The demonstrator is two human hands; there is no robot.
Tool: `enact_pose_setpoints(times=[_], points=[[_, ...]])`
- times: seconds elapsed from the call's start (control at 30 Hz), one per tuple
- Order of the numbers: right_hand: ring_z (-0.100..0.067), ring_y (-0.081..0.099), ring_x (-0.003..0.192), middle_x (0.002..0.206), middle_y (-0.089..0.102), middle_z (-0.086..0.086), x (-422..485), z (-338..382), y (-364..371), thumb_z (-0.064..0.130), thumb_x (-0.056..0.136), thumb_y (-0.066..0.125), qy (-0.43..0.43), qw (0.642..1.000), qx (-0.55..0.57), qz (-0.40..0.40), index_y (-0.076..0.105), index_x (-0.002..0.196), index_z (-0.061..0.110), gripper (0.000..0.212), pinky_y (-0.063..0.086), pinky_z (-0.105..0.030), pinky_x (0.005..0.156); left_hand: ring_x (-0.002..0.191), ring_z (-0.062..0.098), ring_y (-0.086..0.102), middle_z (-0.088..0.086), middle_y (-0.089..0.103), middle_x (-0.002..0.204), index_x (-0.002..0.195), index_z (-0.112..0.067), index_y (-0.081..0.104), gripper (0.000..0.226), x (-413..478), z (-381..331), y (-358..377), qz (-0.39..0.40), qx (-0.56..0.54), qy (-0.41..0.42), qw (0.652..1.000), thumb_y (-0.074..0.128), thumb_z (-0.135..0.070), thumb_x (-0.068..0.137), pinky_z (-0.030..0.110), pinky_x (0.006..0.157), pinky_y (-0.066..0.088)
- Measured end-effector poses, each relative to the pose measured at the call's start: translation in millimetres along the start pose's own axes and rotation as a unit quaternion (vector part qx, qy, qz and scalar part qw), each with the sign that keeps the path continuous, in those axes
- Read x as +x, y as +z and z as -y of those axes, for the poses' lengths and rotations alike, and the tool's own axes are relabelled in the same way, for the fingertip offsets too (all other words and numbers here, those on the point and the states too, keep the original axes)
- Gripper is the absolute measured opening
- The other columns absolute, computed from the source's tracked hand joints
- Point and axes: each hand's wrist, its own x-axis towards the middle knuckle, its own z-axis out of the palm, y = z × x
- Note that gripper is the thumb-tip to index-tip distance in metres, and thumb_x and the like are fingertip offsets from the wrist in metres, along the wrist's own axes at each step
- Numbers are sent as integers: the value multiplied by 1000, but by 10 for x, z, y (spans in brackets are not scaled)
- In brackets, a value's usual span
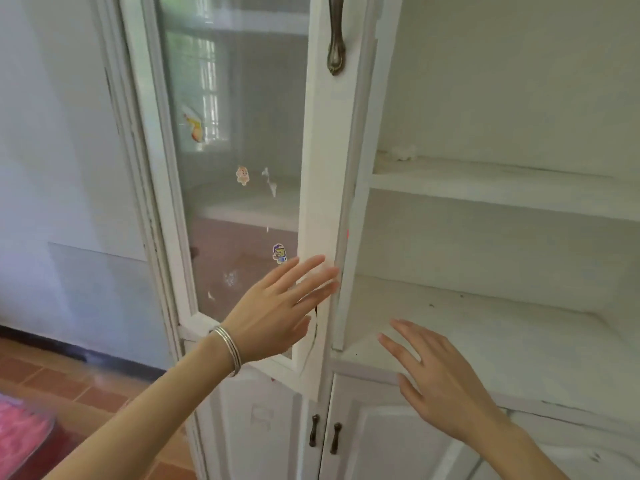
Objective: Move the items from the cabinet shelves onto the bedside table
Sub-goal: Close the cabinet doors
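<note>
My left hand (273,313), fingers (306,268) straight, touched the frame of the open glass door (322,185); my right hand (440,375) hovered released before the lower shelf (502,327).

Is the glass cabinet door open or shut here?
Open: the glass door stands swung clear of the shelves, with the left hand flat against its frame edge.

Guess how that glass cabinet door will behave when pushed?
The glass door likely swings on side hinges, since it stands ajar. Its pane looks fragile and heavy, so pushing the white frame, where the left hand is, seems safest.
</note>
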Motion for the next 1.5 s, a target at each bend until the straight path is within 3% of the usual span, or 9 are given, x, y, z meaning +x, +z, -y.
enact_pose_setpoints(times=[0.17,0.3,0.43,0.57,0.73,0.93,1.27,1.5], points=[[-25,43,123,139,44,-11,132,-216,142,27,86,41,25,999,-26,5,47,133,16,48,41,-39,99,140,19,25,6,44,144,133,-9,53,46,751,436,202,-80,51,168,981,46,-25,90,40,117,12],[-24,44,120,136,47,-10,252,-264,262,28,86,42,40,998,-40,-3,48,131,17,47,44,-39,96,136,17,30,5,52,137,128,-11,58,44,1019,567,397,-120,56,218,967,44,-28,90,38,117,10],[-25,44,124,135,49,-12,418,-342,294,26,88,43,42,997,-67,-25,52,128,14,43,40,-43,100,134,19,33,5,58,130,123,-10,62,41,1227,615,606,-135,61,205,967,46,-28,89,40,117,11],[-28,42,128,132,51,-16,651,-606,-11,19,87,49,43,989,-91,-111,58,123,7,39,30,-45,106,132,21,39,6,62,125,119,-10,65,39,1374,654,799,-168,63,190,965,48,-26,88,40,116,13],[-31,34,133,139,42,-21,1139,-964,-431,18,85,54,61,963,-157,-209,47,133,2,51,26,-51,108,124,22,49,4,65,118,114,-10,67,37,1468,685,925,-190,60,186,962,49,-25,86,40,116,16],[-34,35,130,137,42,-21,1477,-1266,-465,20,83,52,122,952,-186,-212,34,140,2,62,19,-53,111,118,21,53,3,67,112,110,-10,69,34,1563,732,1029,-194,65,176,963,49,-21,84,39,115,18],[-36,42,121,125,50,-23,1574,-1261,-341,9,75,57,122,938,-143,-292,44,132,0,59,18,-53,111,115,19,54,1,69,101,98,-10,72,27,1582,733,1065,-220,58,166,959,53,-20,81,37,114,23],[-35,42,119,123,50,-23,1606,-1251,-318,7,72,59,132,932,-143,-306,45,129,1,60,17,-53,111,118,20,50,1,67,101,95,-11,71,28,1559,710,1015,-172,61,152,971,48,-21,83,37,116,16]])
